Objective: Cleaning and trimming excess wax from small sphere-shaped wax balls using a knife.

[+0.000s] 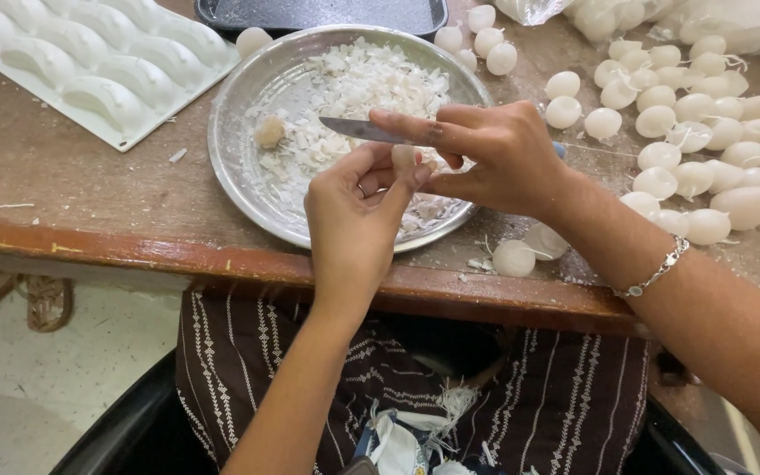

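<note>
My left hand (358,215) pinches a small white egg-shaped wax piece (404,157) over the round metal plate (237,105). My right hand (494,154) grips a knife (361,130), its blade lying flat toward the left above the plate, right beside the piece. The plate holds a heap of white wax shavings (354,92) and one small tan ball (269,132). Both hands meet over the plate's near right side.
Several white egg-shaped wax pieces (705,132) lie across the wooden table (63,176) on the right; two (515,258) sit near its front edge. A white mould tray (98,62) is at the far left, a dark tray (318,13) behind the plate.
</note>
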